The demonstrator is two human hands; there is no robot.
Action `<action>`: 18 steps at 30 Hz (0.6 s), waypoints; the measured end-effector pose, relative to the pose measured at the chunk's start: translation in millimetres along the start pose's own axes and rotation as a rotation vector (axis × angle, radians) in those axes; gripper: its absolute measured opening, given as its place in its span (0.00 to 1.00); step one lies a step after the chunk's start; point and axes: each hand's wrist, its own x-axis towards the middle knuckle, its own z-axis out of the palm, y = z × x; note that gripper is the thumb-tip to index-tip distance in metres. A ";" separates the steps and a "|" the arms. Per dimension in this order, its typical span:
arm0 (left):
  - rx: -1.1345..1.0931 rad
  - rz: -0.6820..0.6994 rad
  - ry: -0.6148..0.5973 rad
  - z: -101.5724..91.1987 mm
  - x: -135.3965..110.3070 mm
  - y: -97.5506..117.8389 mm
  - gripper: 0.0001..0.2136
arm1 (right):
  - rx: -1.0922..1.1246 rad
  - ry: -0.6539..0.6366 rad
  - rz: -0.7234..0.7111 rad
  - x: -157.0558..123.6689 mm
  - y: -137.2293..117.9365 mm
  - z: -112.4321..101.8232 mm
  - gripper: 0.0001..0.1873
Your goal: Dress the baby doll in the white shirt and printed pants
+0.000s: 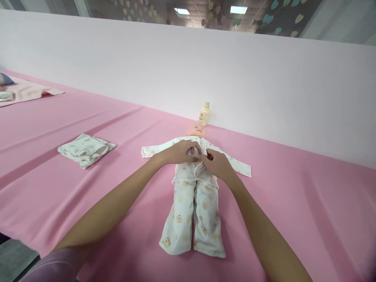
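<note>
A baby doll lies on its back, its head toward the wall. It is dressed in a white baby jacket with small bear prints, sleeves spread out to both sides, and matching baby trousers. At the chest, my left hand pinches the jacket front with curled fingers. Close beside it, my right hand is closed on the jacket's front edge, where a flap curls up below. The fingertips partly hide the fastening, so its kind cannot be made out.
Behind the doll's head a cream pump bottle stands against the white wall. A folded printed baby garment lies to the left on the pink sheet. Farther left is a pale pink cloth with items on it.
</note>
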 end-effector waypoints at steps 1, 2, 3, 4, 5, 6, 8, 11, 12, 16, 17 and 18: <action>0.006 -0.008 0.019 1.4 0.4 0.3 0.14 | 0.029 -0.030 -0.003 -0.5 1.5 -5.6 0.20; 0.011 -0.006 0.040 2.8 0.9 0.5 0.14 | 0.058 -0.065 -0.007 -1.3 3.1 -11.4 0.20; 0.017 0.007 0.058 4.2 1.4 0.9 0.13 | 0.080 -0.102 -0.013 -2.4 5.0 -16.9 0.19; 0.019 0.023 0.074 5.8 2.0 1.2 0.12 | 0.090 -0.134 -0.023 -3.6 6.9 -21.9 0.18; 0.018 0.039 0.087 7.3 2.6 1.7 0.11 | 0.086 -0.158 -0.037 -4.8 8.8 -26.1 0.18; 0.014 0.051 0.091 8.8 3.3 2.1 0.10 | 0.072 -0.171 -0.056 -6.2 10.5 -29.2 0.18; -0.013 0.046 0.091 11.3 4.4 3.2 0.09 | 0.043 -0.167 -0.095 -8.8 12.5 -32.2 0.19; -0.094 -0.034 0.081 12.5 5.2 5.0 0.08 | 0.054 -0.145 -0.131 -11.5 12.0 -31.5 0.22; -0.125 -0.061 0.071 12.0 5.1 5.7 0.08 | 0.067 -0.142 -0.140 -12.0 11.3 -30.7 0.22; -0.246 -0.135 0.017 7.2 2.8 9.4 0.12 | 0.090 -0.148 -0.174 -11.4 7.9 -25.4 0.22; -0.281 -0.154 0.009 6.0 2.1 10.5 0.13 | 0.083 -0.147 -0.181 -11.0 7.1 -23.6 0.22; -0.311 -0.170 0.004 5.2 1.6 11.5 0.14 | 0.070 -0.142 -0.191 -10.6 6.4 -21.6 0.22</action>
